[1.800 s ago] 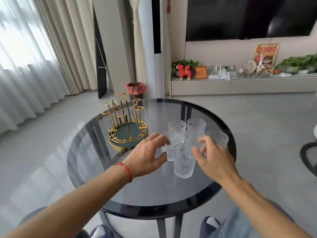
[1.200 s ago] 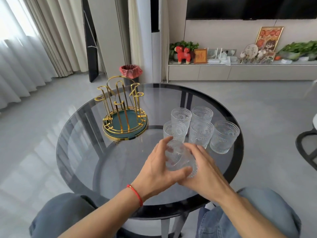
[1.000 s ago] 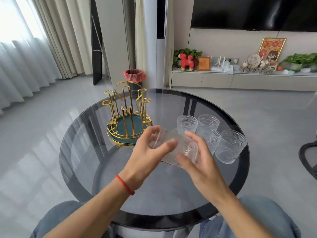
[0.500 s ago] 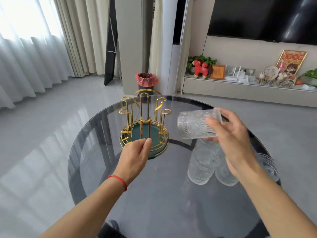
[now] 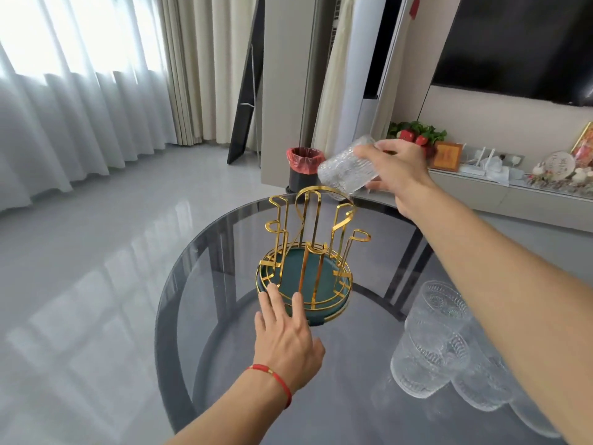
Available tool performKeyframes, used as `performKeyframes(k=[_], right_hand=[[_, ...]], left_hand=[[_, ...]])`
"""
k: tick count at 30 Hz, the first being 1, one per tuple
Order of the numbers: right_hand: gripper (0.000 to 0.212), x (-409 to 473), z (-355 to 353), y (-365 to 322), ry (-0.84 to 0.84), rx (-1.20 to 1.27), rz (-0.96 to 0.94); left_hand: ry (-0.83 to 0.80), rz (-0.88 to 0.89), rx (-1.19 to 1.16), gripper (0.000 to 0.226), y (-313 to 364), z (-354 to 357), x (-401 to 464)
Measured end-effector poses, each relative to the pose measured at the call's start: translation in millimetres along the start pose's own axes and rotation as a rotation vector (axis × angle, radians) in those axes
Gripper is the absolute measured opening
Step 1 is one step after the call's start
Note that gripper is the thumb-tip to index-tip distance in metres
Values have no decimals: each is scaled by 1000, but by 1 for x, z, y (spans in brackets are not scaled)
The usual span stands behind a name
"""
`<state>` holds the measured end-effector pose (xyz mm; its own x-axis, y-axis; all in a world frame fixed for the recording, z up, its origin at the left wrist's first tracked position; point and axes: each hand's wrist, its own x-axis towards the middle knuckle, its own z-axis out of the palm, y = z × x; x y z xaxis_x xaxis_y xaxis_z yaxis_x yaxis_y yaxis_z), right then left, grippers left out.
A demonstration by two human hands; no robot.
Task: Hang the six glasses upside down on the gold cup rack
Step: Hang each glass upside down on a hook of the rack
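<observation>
The gold cup rack (image 5: 308, 252) with a green round base stands on the dark glass table (image 5: 205, 284); no glass hangs on its prongs. My right hand (image 5: 394, 168) grips a clear textured glass (image 5: 345, 168), tilted mouth-down just above and behind the rack's top loop. My left hand (image 5: 285, 335) lies flat with fingers spread, fingertips touching the near rim of the rack's base. Several more glasses (image 5: 436, 338) stand upright on the table at the right, partly hidden by my right forearm.
A bin with a red liner (image 5: 303, 168) stands on the floor behind the table. A low TV cabinet (image 5: 513, 194) with ornaments runs along the right wall. Curtains (image 5: 80, 101) cover the window at left.
My right hand has carried the glass up and over the rack, tipping its mouth downward. My left hand has slid forward onto the rack's base rim. The view has moved closer.
</observation>
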<state>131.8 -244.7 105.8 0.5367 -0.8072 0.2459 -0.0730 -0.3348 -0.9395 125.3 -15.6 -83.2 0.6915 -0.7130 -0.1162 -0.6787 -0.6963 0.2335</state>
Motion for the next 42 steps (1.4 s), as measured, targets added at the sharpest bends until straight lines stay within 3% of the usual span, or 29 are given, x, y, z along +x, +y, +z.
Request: performKeyframes(k=[3,10,15,23,28,33,37,39,42], right_hand=[[72,19,26,3,-142,-127,-7],[63,45,47,7,-597,-392,35],[75,54,53,12,-858,-450,121],[65,56,56,22,-949,-404,161],[59,48,50,23,-835,-403,138],[28,17,17,31,-326,-323,-66],[20,-39,-47,40,-78,-448,-270],[18,-77,-82,47,-40,-462,-280],[13,-136,-120,62,-109,-567,-233]], left_hand=[[-14,21,19,84,0,3,-1],[-15,44,19,85,-2,1,0],[-30,40,16,85,0,-1,-1],[-79,19,21,84,6,-1,-2],[-70,15,51,87,5,-1,-3],[-66,12,57,86,4,-8,-6],[-44,-49,106,85,12,-17,-13],[5,-55,146,81,20,-20,-21],[193,26,166,59,32,-19,-33]])
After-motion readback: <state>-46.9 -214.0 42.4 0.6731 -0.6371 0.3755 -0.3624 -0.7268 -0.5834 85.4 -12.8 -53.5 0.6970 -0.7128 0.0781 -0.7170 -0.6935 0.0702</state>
